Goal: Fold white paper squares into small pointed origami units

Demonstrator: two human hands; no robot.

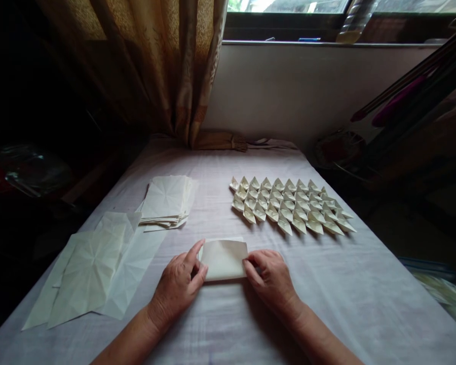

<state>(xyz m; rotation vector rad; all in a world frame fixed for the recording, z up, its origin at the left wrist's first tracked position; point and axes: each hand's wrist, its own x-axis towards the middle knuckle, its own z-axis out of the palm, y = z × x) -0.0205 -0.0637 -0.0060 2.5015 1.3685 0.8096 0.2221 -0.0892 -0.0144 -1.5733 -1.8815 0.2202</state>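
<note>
A sheet of paper, folded over on itself with the fold toward me, is between my hands at the near middle of the table. My left hand grips its left edge, thumb in front and index finger up at the far corner. At the right edge, my right hand pinches the paper between thumb and curled fingers. The layers do not quite line up at the top, where a strip of the back layer shows. Beyond my right hand stand rows of small folded paper boats, packed close together.
Left of centre lies a stack of creased square papers. Larger creased sheets overlap at the near left. A pale cloth covers the table. Behind it hang a gold curtain and a wall below a window.
</note>
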